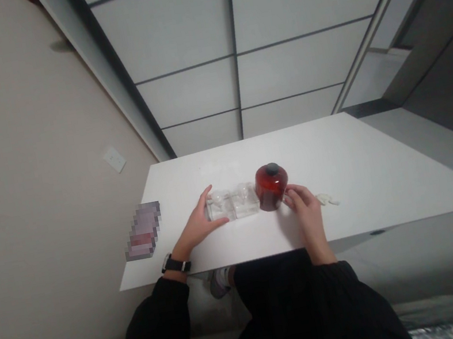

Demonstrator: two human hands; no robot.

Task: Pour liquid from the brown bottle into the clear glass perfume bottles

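Note:
Two clear square glass bottles (pixel 245 204) with rounded tops stand side by side on the white table. My left hand (pixel 198 221) is wrapped round the left end of the left clear bottle (pixel 221 208), its thumb in front and a finger behind. A rounded dark-red bottle (pixel 271 189) with a black cap stands right against the clear pair. My right hand (pixel 303 202) is at the red bottle's lower right side, fingers curled and pinched together. Whether something small is between those fingertips is hidden. Just right of that hand lies a small crumpled whitish thing (pixel 327 199).
The white table (pixel 366 168) reaches far to the right, with its front edge close to my body. A pixelated flat object (pixel 143 231) lies at the left edge. A beige wall with a socket plate (pixel 115 159) bounds the left; white panelled doors (pixel 196 96) stand behind.

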